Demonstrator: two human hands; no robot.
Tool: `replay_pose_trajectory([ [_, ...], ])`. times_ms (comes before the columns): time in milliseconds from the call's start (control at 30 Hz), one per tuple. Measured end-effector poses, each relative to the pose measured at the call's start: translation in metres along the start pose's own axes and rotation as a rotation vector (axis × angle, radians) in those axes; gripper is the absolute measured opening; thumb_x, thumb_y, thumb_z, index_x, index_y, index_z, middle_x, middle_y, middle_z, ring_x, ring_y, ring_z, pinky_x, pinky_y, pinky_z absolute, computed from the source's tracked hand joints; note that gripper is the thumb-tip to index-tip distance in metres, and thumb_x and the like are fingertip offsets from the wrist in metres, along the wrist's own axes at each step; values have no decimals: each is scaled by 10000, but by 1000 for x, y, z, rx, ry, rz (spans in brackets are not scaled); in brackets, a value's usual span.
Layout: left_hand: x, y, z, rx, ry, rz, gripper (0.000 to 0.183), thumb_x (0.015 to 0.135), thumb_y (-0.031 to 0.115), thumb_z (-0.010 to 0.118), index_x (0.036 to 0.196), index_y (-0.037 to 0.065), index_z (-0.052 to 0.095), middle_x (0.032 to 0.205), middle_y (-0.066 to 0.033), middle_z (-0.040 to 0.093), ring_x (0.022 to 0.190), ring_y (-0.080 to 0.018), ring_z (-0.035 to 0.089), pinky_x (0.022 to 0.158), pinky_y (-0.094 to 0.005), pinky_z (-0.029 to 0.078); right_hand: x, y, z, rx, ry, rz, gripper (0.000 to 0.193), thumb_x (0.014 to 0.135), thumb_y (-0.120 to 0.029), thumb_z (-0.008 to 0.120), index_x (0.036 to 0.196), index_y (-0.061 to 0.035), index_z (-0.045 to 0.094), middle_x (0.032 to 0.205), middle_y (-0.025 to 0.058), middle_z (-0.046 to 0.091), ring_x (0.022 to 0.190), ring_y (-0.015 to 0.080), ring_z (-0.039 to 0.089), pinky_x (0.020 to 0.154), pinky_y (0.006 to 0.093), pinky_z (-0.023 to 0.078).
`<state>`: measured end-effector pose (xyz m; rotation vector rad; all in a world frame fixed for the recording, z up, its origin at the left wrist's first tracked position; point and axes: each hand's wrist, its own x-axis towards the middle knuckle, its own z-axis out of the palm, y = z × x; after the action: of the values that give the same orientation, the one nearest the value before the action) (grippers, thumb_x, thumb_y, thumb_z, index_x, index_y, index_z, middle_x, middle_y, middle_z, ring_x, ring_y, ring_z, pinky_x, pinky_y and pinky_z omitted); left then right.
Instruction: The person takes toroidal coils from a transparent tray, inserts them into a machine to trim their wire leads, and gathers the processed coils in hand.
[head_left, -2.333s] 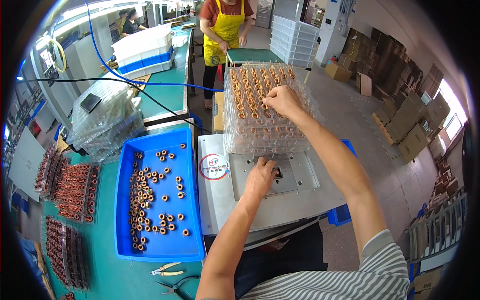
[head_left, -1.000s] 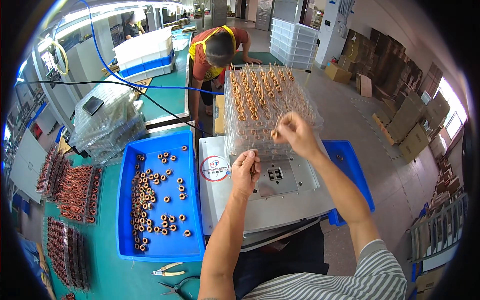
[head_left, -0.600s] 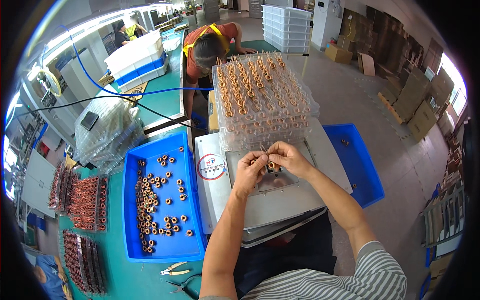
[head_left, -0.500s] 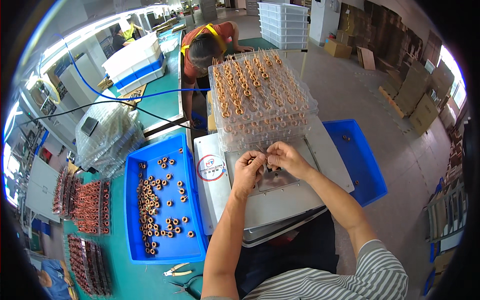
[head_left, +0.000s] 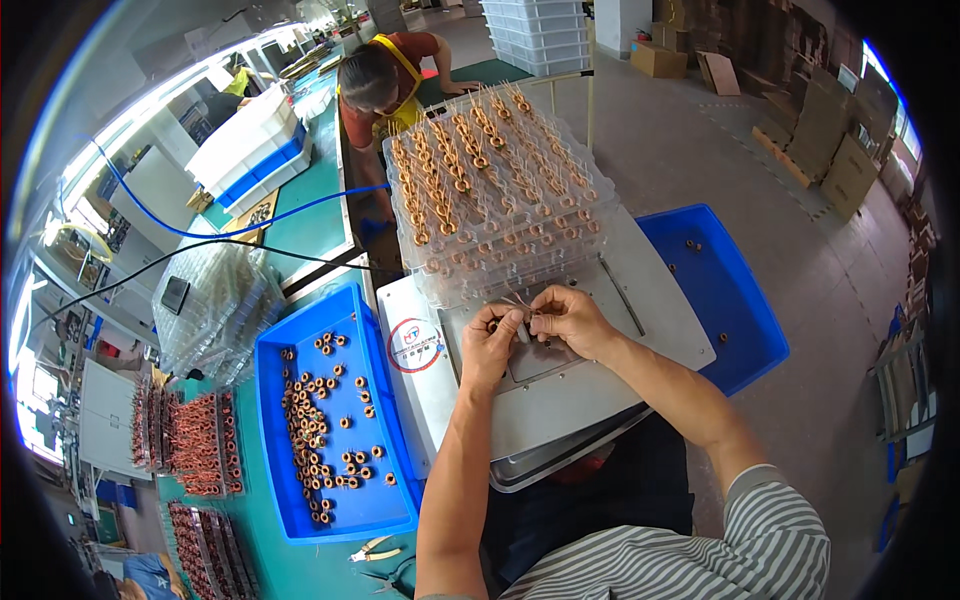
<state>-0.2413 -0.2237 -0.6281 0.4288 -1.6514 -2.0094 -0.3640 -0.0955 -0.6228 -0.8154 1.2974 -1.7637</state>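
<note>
My left hand point(head_left: 488, 345) and my right hand point(head_left: 572, 322) meet over the metal plate of a light grey machine point(head_left: 590, 380). Both are closed in a pinch, fingertips almost touching. Thin wire leads point(head_left: 516, 299) stick up between them; they look like those of a small toroidal coil, whose ring is mostly hidden by my fingers. Just beyond my hands, a stack of clear plastic trays point(head_left: 510, 275) stands on the machine. Copper-coloured toroidal coils point(head_left: 461, 185) stand in rows in the top tray, leads pointing up.
Left of the machine, a blue bin point(head_left: 385, 515) holds many loose coils. Another blue bin point(head_left: 750, 340) with a few coils lies at right. Cutters point(head_left: 375, 550) and pliers point(head_left: 385, 580) rest on the green table point(head_left: 265, 480). A co-worker point(head_left: 400, 75) leans beyond the trays.
The whole view has shifted slightly, and the tray stack appears further left. My hands stay pinched together over the plate, with small finger movements. The co-worker's head has moved a little.
</note>
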Motion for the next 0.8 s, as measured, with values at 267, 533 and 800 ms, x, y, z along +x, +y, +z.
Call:
replay_pose_trajectory([
  [267,-6,11,5,21,-19,-33,156,911,206,666,952,57,651,684,36,557,520,-32,465,411,-171,291,-5,-2,6,-44,-14,-6,202,823,-45,726,969,-16,589,837,55,650,713,113,612,633,238,493],
  [533,-10,15,1,-21,-83,-117,163,907,171,665,997,35,659,714,29,588,565,-30,482,466,-172,341,-8,-8,5,-66,-65,-42,203,795,1,738,928,-22,586,807,53,644,703,110,611,618,243,500],
  [800,-10,12,-3,-215,-18,-237,101,894,118,641,952,34,647,721,4,581,536,-51,499,393,-168,300,-9,-6,14,-115,-65,-100,203,802,16,727,936,-22,579,805,48,641,719,102,611,645,243,504],
])
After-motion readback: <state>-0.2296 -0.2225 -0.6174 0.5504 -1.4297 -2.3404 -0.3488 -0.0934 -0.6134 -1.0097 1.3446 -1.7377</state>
